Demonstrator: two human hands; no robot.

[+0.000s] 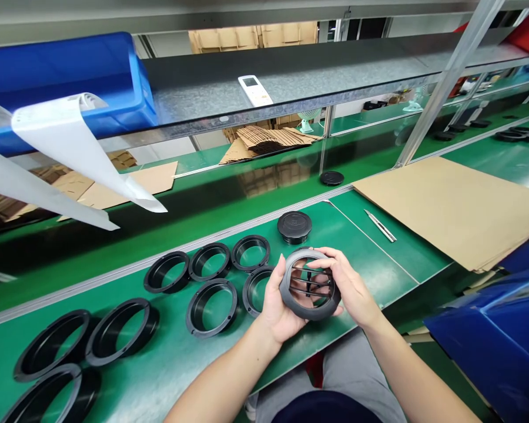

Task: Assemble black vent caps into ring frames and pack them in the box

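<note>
Both of my hands hold a round black air vent point(311, 314) with thin louvres across its opening, above the front edge of the green table. My left hand point(278, 311) cups its left side and underside, thumb on the rim. Around the right side curls my right hand point(350, 285), with fingers reaching over the top onto the louvres. Just left of the vent, a black ring point(252, 288) lies partly hidden behind my left hand. Beyond it sits a black round capped piece point(294, 225).
Several more black rings point(211, 332) lie on the green table point(158, 364) to the left. A utility knife point(380, 226) and a cardboard sheet point(458, 205) lie to the right. A shelf overhead carries a blue bin point(143, 100) and a white remote point(254, 91). Blue material point(498, 329) stands at right.
</note>
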